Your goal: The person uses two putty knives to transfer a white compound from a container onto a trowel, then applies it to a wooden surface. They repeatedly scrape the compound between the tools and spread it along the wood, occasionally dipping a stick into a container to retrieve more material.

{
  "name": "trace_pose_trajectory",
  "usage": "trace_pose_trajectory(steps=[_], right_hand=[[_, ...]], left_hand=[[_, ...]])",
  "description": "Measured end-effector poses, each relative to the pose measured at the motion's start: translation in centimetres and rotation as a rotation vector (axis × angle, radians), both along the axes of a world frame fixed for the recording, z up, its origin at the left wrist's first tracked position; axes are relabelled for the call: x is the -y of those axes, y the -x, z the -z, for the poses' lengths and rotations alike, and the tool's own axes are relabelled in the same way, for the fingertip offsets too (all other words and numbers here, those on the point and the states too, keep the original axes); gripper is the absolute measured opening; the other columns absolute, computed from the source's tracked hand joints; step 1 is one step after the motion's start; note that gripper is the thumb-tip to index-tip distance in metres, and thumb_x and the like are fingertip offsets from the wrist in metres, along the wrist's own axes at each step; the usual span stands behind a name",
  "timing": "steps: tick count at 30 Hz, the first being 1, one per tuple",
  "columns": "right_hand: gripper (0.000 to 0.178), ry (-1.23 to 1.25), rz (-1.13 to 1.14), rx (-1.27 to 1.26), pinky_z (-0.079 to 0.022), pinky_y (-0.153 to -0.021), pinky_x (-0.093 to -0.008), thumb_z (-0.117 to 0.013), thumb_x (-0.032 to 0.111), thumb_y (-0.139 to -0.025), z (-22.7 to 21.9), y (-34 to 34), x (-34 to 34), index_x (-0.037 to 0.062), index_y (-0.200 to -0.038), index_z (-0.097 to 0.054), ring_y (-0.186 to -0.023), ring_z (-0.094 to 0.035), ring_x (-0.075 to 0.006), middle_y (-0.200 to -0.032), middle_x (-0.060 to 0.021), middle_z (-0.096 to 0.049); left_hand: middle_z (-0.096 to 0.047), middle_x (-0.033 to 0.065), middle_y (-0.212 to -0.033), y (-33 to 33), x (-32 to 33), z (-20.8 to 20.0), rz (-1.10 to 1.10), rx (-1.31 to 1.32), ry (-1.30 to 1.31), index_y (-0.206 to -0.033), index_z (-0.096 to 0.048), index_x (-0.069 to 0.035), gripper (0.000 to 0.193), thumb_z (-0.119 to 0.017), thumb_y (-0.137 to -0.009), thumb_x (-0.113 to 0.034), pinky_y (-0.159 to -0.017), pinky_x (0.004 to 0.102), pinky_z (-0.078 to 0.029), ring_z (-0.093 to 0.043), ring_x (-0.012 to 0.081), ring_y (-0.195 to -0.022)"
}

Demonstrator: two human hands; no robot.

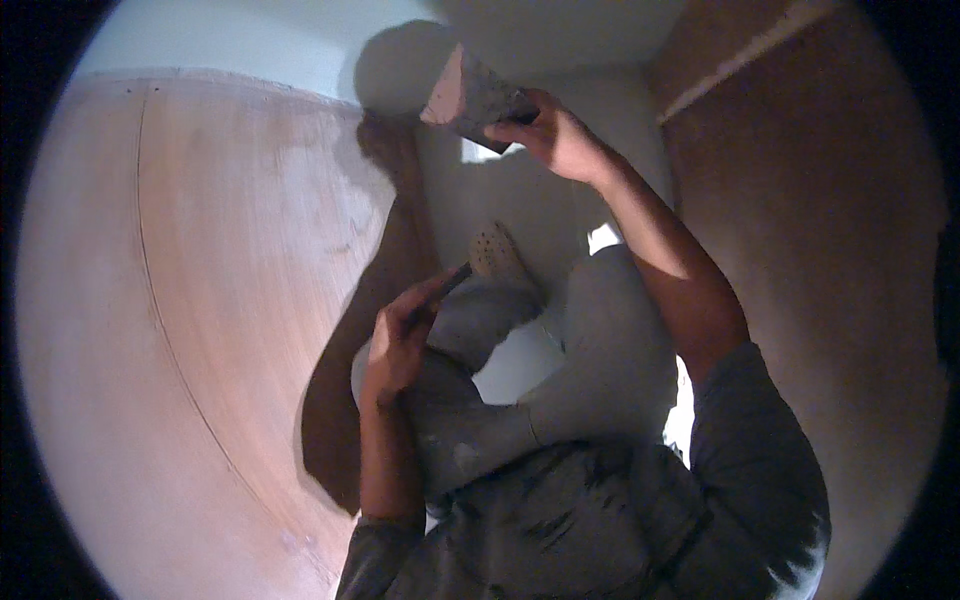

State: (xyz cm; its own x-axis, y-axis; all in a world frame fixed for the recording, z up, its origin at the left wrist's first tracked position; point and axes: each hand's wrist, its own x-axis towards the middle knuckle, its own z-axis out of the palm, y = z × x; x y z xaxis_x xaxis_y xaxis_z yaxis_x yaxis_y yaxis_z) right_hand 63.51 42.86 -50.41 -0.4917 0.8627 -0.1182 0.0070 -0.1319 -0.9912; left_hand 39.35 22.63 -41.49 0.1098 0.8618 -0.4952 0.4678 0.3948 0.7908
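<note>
Raised in front of me, my right hand (pixel 565 140) is closed around the dark handle end of a broad putty knife (pixel 485 100). Its wide grey blade is speckled with residue, and one side looks pale pink; whether that is light or filler I cannot tell. Lower and to the left, my left hand (pixel 397 345) grips a thin dark tool (pixel 452 281) that slants up to the right. That one shows only edge-on, so its kind is unclear. The two tools are apart, and neither visibly touches the wall.
A wood-toned panel wall (pixel 240 220) with a thin curved seam fills the left, carrying my shadow. Above it runs a pale surface (pixel 250 40). A brown panel (pixel 810 220) stands at the right. My bent grey-clad legs (pixel 610 340) and a tan perforated shoe (pixel 490 252) are below.
</note>
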Motion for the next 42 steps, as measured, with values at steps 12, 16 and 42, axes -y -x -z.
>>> trace_pose_trajectory(steps=[12, 16, 42], right_hand=[[0.033, -0.027, 0.265, -0.32, -0.051, -0.093, -0.032, -0.07, 0.016, -0.093, -7.5, -7.3, 16.7, -0.0006, -0.121, -0.064, -0.101, -0.065, -0.0149, -0.11, -0.0066, -0.072], [0.032, -0.13, 0.306, -0.226, -0.051, -0.091, -0.0324, -0.068, 0.016, -0.094, -9.2, -8.5, 19.5, -0.0015, -0.12, -0.064, -0.098, -0.066, -0.015, -0.107, -0.0081, -0.072], [0.059, -0.741, 0.159, -0.007, -0.051, -0.093, -0.0383, -0.065, 0.001, -0.09, -16.0, -4.6, 36.3, 0.0002, -0.146, -0.044, -0.108, -0.066, -0.0348, -0.126, -0.0231, -0.063]], left_hand=[[-0.065, 0.0093, -0.123, -5.2, 19.3, -4.6, -0.362, 0.527, 0.004, -0.133, -0.054, 0.0, 0.039, -0.061, -0.096, -0.009, -0.099, 0.0396, -0.048, -0.062, 0.0242, -0.112], [-0.065, 0.009, -0.118, -9.7, 19.5, -7.7, -0.699, 0.746, 0.112, -0.133, -0.053, -0.004, 0.039, -0.062, -0.096, -0.006, -0.085, 0.042, -0.055, -0.064, 0.0258, -0.106], [-0.072, 0.0037, -0.106, -7.8, 23.9, -9.0, -0.929, 1.012, -0.03, -0.119, -0.063, -0.011, 0.026, -0.062, -0.099, -0.026, -0.064, 0.0299, -0.056, -0.07, 0.0144, -0.091]])
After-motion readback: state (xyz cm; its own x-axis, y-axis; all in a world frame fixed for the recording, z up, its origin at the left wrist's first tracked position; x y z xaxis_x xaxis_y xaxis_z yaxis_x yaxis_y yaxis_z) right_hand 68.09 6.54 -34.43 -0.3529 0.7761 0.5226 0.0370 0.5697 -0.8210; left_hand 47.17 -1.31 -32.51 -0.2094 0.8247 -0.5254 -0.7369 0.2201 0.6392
